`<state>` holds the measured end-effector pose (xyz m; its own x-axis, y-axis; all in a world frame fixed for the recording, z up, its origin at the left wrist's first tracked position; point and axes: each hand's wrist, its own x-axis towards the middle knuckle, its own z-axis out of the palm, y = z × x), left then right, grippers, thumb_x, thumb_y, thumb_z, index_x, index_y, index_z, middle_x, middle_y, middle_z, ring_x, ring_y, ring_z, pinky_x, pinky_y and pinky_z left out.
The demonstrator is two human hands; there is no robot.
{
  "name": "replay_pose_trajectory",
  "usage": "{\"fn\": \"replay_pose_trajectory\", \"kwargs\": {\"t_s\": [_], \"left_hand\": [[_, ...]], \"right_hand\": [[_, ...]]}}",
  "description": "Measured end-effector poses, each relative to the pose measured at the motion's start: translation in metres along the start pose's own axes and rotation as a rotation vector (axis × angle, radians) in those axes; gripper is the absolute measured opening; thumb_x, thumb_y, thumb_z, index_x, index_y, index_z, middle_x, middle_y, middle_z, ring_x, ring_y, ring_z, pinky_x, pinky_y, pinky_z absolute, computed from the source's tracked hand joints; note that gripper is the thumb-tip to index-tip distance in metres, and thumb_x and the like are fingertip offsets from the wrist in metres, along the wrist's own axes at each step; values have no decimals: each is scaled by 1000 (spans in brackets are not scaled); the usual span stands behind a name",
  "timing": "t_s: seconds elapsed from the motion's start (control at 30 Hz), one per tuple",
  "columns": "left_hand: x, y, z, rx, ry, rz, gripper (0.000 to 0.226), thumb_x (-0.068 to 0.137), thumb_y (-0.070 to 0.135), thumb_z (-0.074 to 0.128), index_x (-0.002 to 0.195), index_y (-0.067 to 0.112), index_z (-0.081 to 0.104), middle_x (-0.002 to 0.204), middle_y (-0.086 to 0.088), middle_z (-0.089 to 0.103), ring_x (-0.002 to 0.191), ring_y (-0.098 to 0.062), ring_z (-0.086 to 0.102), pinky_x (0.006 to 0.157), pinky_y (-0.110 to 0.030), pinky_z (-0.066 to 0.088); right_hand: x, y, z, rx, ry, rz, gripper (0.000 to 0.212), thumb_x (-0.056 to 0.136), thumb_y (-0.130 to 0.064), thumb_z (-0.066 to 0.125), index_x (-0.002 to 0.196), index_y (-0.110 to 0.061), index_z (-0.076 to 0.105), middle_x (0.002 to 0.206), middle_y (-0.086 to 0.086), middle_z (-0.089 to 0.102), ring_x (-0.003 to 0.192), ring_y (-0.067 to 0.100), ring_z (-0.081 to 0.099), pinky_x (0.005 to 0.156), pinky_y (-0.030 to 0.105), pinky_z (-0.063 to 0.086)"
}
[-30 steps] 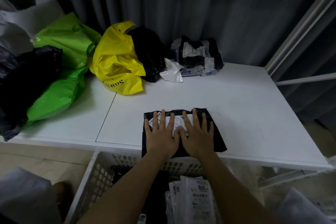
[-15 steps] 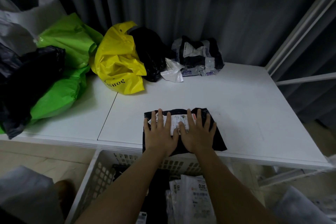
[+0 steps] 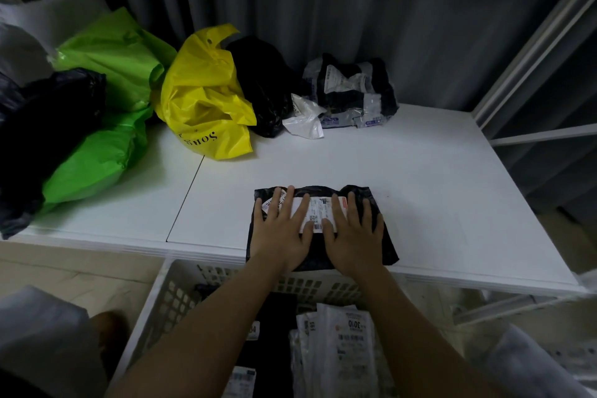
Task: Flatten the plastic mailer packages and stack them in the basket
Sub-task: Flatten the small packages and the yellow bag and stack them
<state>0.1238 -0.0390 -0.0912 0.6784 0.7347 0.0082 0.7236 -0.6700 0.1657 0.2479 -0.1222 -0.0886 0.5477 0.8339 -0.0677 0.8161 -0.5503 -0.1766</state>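
Black mailer (image 3: 323, 229) is pressed flat at the worktop (image 3: 436, 191) near edge by both hands: left hand (image 3: 284, 229) and right hand (image 3: 353, 236) lie fingers straight, palms down, nothing gripped. Several flattened mailers (image 3: 336, 352) are already stacked in the white basket (image 3: 168, 297) below. Crumpled bags (image 3: 206, 97) along the far edge are judged still unprocessed.

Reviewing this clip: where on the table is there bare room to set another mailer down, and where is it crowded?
Bare table runs right of the black mailer under both hands, to the right edge. Another patch lies between the mailer and the yellow bag. The back-left is crowded with green bags and black bags.
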Motion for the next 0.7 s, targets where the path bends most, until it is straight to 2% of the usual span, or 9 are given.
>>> {"fn": "replay_pose_trajectory", "kwargs": {"t_s": [0.13, 0.23, 0.3, 0.37, 0.43, 0.5, 0.6, 0.67, 0.7], "left_hand": [[1, -3, 1, 12, -22, 3, 84, 75, 55, -17, 153, 32, 1, 161, -3, -7, 148, -25, -10, 117, -53, -3], [-1, -5, 1, 23, -40, 44, 85, 74, 57, -20, 153, 33, 1, 161, -2, -8, 148, -25, -11, 117, -52, -4], [-4, -10, -3, 18, -36, 107, 88, 74, 64, -27, 152, 35, 1, 161, -1, -8, 148, -25, -11, 116, -51, -5], [-8, -18, -4, 14, -52, 172, 98, 68, 68, -36, 152, 36, 2, 161, 0, -6, 148, -25, -10, 116, -51, -5], [-15, -26, -7, 16, -70, 222, 100, 65, 69, -37, 152, 38, 3, 161, 3, -6, 148, -23, -10, 116, -50, -7], [-28, -33, -12, 36, -91, 298, 94, 68, 69, -34, 151, 41, 1, 160, 8, -9, 147, -20, -13, 116, -50, -11], [-53, -36, -16, -12, -85, 363, 83, 78, 67, -25, 151, 41, 4, 157, 11, -15, 145, -17, -19, 114, -49, -19], [-73, -36, -12, -103, -24, 278, 71, 88, 61, -8, 152, 37, 11, 157, 6, -16, 146, -18, -19, 114, -50, -18], [-85, -36, -10, -150, 34, 198, 68, 90, 56, 1, 153, 33, 15, 159, 2, -12, 147, -22, -13, 114, -51, -14]], "right_hand": [[5, -5, -10, 5, -98, 19, 63, 99, -56, 18, 152, -36, -8, 161, 1, -15, 147, 29, -13, 115, 53, -4], [16, 2, -20, -96, -62, -82, 68, 96, -62, 23, 153, -35, -5, 161, 2, -14, 147, 29, -11, 115, 53, 4], [18, 6, -30, -82, -106, -159, 69, 96, -63, 26, 153, -34, -1, 162, 0, -6, 148, 25, -7, 115, 52, 3], [13, 5, -35, -20, -142, -179, 69, 95, -62, 32, 153, -28, 14, 158, 3, 15, 145, 23, 9, 114, 48, 7], [-2, 2, -38, -2, -76, -165, 64, 93, -62, 41, 143, -24, 33, 140, 3, 41, 132, 23, 31, 108, 43, 16], [-20, -7, -44, 59, -115, -93, 55, 89, -59, 52, 130, -22, 45, 124, -1, 56, 119, 22, 46, 98, 40, 24], [-41, -16, -54, 276, -229, -24, 32, 85, -42, 66, 104, -19, 54, 105, 0, 64, 98, 20, 59, 83, 33, 38], [-58, -15, -58, 512, -285, 9, 23, 82, -28, 72, 88, -17, 53, 96, 3, 64, 85, 19, 61, 69, 29, 44], [-69, -14, -58, 643, -329, 51, 20, 82, -23, 74, 85, -16, 55, 94, 4, 65, 83, 18, 62, 67, 29, 46]]}}
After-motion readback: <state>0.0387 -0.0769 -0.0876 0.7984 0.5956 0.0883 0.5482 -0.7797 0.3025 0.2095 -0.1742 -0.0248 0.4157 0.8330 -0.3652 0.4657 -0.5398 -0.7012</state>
